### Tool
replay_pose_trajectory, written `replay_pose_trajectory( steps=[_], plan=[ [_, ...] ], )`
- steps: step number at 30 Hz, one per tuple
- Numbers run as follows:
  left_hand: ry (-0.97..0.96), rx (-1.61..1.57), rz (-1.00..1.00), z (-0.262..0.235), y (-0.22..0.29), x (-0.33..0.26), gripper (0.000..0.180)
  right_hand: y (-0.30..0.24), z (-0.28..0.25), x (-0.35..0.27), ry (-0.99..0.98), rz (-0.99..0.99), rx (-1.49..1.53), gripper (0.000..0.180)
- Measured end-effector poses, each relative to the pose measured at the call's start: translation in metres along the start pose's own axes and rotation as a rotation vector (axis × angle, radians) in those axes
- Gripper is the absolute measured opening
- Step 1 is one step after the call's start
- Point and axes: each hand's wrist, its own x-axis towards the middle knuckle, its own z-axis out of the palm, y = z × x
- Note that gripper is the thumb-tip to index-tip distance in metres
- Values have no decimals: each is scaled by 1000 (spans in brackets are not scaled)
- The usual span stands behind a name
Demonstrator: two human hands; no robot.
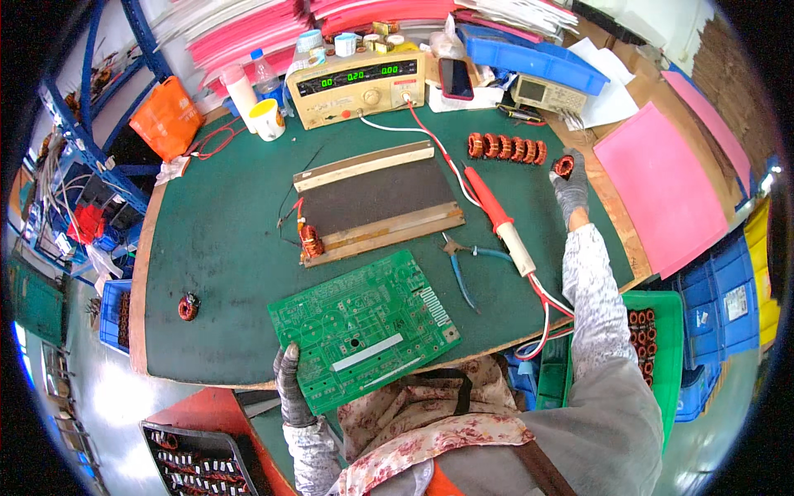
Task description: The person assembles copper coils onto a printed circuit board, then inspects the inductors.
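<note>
Head view, near to far, everything referenced to the green circuit board point(364, 329): left hand point(291, 382), gloved, is gripping the board's near-left corner, fingers clenched on the edge, probably to keep it from sliding where it is overhanging the front of the green mat point(215, 248). Just right of the board, blue-handled pliers point(459, 266) are lying loose, within easy grab. Beyond the board, a dark test fixture with wooden rails point(376, 202) is sitting with one copper coil point(311, 240) clipped at its near-left corner, leads attached. A red probe with a cream handle point(499, 221) is resting to the right of the fixture, wired back to the beige tester with green digits point(357, 81) at the far edge. Far right of the board, right hand point(570, 183), also gloved, is reaching out with arm extended and pinching a toroid coil point(563, 166), fingers closed round it. That coil is being held just right of a row of like coils point(506, 148) lined up beyond the probe. One stray coil point(188, 307) is sitting well left of the board.
</note>
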Motion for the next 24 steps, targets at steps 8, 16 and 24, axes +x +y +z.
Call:
replay_pose_trajectory(
  steps=[8, 16, 24],
  plan=[
    [1, 29, -4, 3, 7, 1, 46, 84, 42, 62, -202, -65, -340, 61],
    [4, 2, 0, 5, 6, -2, 43, 69, 24, 60, -283, -149, -347, 67],
    [-14, -14, 19, 15, 14, -7, 44, -178, 67, -63, -918, -242, 228, 58]
  ],
)
